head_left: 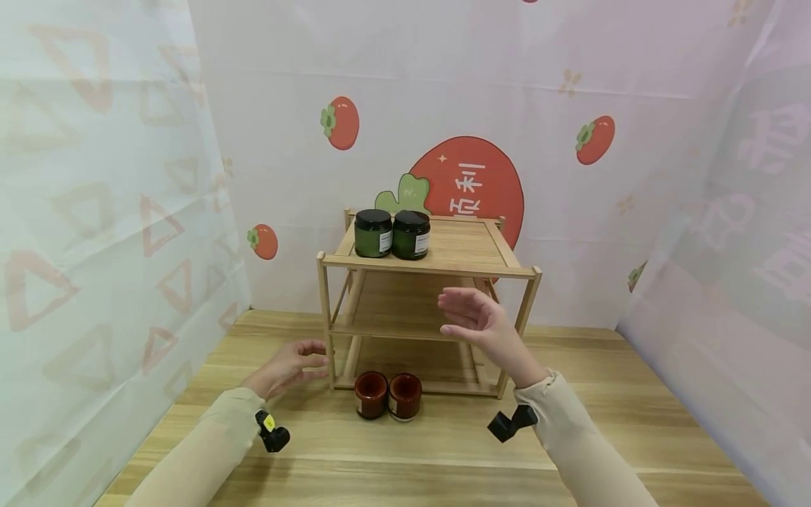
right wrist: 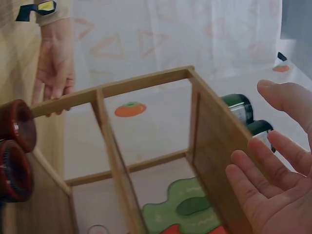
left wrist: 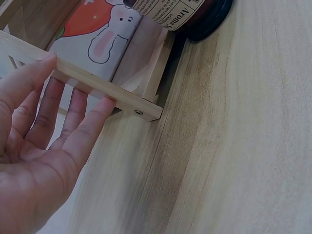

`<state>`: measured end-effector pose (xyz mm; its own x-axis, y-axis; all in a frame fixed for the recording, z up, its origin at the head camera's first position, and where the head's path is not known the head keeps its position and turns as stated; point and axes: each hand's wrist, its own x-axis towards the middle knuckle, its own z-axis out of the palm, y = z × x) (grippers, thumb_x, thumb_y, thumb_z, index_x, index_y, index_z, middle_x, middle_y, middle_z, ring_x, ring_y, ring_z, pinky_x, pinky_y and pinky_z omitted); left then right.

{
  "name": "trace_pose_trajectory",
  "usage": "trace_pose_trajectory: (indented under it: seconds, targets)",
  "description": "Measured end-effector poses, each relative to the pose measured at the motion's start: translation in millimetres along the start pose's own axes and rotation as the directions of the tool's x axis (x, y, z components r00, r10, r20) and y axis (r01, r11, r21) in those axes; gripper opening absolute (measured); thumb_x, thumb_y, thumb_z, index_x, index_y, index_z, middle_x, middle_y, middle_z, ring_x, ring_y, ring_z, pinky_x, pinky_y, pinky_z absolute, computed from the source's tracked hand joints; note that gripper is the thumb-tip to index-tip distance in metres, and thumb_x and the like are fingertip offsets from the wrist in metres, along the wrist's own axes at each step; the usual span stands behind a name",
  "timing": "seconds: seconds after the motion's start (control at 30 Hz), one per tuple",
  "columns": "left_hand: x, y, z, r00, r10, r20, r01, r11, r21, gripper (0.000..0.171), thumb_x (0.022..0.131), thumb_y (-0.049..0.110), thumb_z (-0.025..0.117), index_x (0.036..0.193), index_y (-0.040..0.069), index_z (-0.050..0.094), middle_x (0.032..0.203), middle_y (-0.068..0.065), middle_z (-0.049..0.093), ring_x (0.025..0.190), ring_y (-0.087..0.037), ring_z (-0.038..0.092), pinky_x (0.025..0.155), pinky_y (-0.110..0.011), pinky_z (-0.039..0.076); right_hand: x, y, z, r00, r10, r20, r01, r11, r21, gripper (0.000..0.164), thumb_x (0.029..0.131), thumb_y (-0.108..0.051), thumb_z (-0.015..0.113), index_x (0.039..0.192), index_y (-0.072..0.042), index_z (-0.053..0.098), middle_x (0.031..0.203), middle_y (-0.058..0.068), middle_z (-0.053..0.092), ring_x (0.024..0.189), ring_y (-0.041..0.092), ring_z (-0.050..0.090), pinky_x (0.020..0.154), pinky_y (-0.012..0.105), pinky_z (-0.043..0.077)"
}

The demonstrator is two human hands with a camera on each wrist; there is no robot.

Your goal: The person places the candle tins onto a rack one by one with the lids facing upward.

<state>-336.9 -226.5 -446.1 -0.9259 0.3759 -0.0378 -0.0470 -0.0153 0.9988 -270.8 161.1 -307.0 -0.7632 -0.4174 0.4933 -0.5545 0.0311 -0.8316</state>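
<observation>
A light wooden three-tier rack (head_left: 437, 264) stands on the table. My left hand (head_left: 288, 368) holds its front left post (left wrist: 92, 84) low down, thumb on one side and fingers curled about it. My right hand (head_left: 478, 324) is raised before the rack's right half, below the top tier's front rail, with fingers loosely spread and nothing in them. Two green jars with black lids, the left one (head_left: 373, 236) and the right one (head_left: 410, 237), sit side by side on the top tier's left. Two dark red jars, one (head_left: 370, 396) beside the other (head_left: 405, 396), stand before the bottom tier.
The wood-grain table (head_left: 380, 468) reaches to the printed cloth (head_left: 285, 141) behind the rack. Side cloths (head_left: 114, 211) hang at left and right. The rack's right front post (head_left: 524, 310) is close to my right wrist.
</observation>
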Motion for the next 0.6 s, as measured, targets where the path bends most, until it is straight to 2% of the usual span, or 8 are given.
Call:
trace_pose_trajectory:
  seconds: [0.13,0.27,0.43,0.6]
  targets:
    - [0.5,-0.5,0.1,1.0,-0.002,-0.004,0.002,1.0,-0.002,0.035,0.092,0.005,0.062,0.122,-0.002,0.045,0.111,-0.005,0.05,0.099,-0.015,0.056,0.096,-0.04,0.055,-10,17,7,0.999,0.046,0.021,-0.046,0.999,0.001,0.056,0.085,-0.004,0.073,0.133,0.005,0.047,0.134,0.028,0.05,0.124,0.039,0.052,0.102,0.032,0.051]
    - [0.8,-1.0,0.3,1.0,-0.007,-0.01,0.007,1.0,-0.006,0.035,0.092,0.004,0.062,0.122,-0.002,0.045,0.111,-0.005,0.05,0.099,-0.015,0.055,0.096,-0.039,0.055,-17,35,15,0.993,0.108,0.037,-0.108,0.994,0.005,0.055,0.084,-0.008,0.074,0.132,0.002,0.049,0.133,0.029,0.051,0.122,0.035,0.055,0.101,0.029,0.052]
    - [2.0,-1.9,0.3,1.0,-0.009,-0.021,0.009,1.0,-0.009,0.039,0.092,0.005,0.063,0.124,-0.004,0.044,0.111,-0.005,0.05,0.1,-0.015,0.056,0.097,-0.04,0.055,-25,56,25,0.983,0.177,0.042,-0.178,0.984,0.015,0.056,0.083,-0.011,0.076,0.131,0.002,0.05,0.13,0.023,0.055,0.119,0.026,0.058,0.103,0.037,0.05]
    - [2.9,-2.3,0.7,1.0,0.001,-0.017,-0.001,1.0,-0.003,0.04,0.092,0.005,0.064,0.124,-0.005,0.044,0.111,-0.005,0.051,0.099,-0.015,0.057,0.096,-0.04,0.055,-32,78,33,0.974,0.213,0.073,-0.215,0.977,0.013,0.057,0.084,-0.012,0.076,0.13,0.007,0.049,0.131,0.025,0.054,0.122,0.039,0.054,0.105,0.048,0.047]
